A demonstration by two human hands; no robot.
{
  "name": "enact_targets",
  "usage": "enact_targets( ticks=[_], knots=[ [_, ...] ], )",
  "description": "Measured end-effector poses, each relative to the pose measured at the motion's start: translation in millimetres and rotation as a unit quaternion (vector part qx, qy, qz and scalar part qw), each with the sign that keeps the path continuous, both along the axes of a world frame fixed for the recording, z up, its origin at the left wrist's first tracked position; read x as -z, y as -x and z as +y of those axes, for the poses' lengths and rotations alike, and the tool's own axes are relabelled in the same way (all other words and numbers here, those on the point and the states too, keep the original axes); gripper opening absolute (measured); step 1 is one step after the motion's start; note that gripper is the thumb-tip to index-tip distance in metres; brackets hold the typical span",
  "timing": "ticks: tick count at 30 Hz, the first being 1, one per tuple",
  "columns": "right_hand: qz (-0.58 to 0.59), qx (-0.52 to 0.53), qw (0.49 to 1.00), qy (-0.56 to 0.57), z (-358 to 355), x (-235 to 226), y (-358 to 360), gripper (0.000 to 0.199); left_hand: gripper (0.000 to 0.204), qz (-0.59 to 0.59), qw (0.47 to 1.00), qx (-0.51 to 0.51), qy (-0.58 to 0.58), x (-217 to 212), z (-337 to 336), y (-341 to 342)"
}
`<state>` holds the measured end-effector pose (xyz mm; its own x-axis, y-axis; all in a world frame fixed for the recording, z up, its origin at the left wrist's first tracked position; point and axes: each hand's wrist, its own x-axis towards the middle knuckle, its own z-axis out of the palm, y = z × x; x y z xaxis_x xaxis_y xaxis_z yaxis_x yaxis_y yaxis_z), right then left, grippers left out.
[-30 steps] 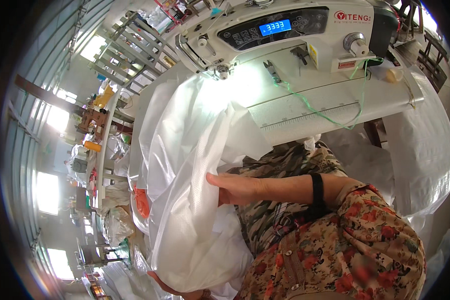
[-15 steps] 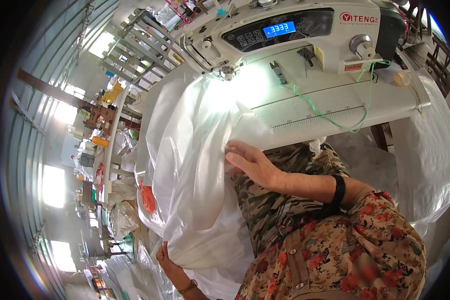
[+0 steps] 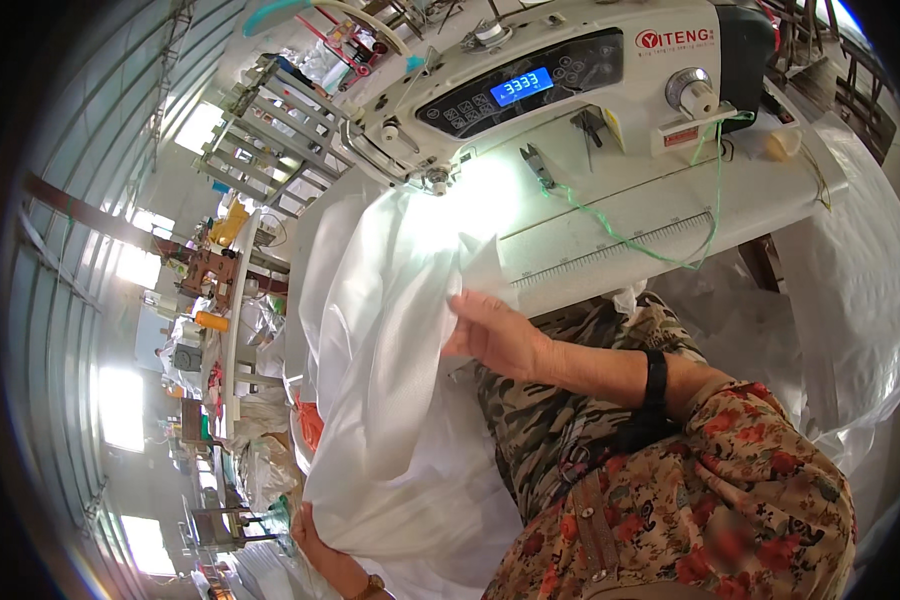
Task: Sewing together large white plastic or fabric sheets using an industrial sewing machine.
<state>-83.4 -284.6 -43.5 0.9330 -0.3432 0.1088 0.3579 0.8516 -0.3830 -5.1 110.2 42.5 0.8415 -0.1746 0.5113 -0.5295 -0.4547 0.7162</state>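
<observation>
A large sheet of thin white plastic-like fabric hangs from the sewing machine down over my lap. Its upper end lies in the bright glare below the needle area, where details wash out. My right hand pinches the fabric's edge just in front of the machine bed, thumb on top. Lower down and to the left, my left hand grips the other side of the sheet; its fingers are partly hidden behind the fabric. Thread snips with a green cord rest on the bed.
A ruler scale runs along the machine bed's front edge. Translucent plastic sheeting hangs at the right. Some red material shows beside the fabric at left. Beyond stand a grey rack and a cluttered bench.
My left hand has moved down and left, drawing the fabric's lower part with it. My right hand still pinches the edge, slightly farther left. The whole view has shifted a little.
</observation>
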Motion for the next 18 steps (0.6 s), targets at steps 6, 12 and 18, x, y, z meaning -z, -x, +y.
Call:
enact_targets(
  ticks=[6, 12, 18],
  knots=[
    [-0.02, -0.149, 0.92, 0.363, 32.7, 14.4, 48.5, 0.042, 0.024, 0.269, 0.962, -0.015, -0.041, 91.5, 50.7, -70.9],
    [-0.022, -0.161, 0.846, 0.508, 54.7, 12.8, 73.9, 0.04, 0.026, -0.034, 0.708, -0.046, -0.704, 90.3, -33.6, -56.6],
    [0.035, -0.147, 0.702, 0.696, 85.8, -5.0, 87.6, 0.048, 0.024, 0.024, 0.912, 0.342, -0.227, -5.1, -178.5, 27.8]
  ],
)
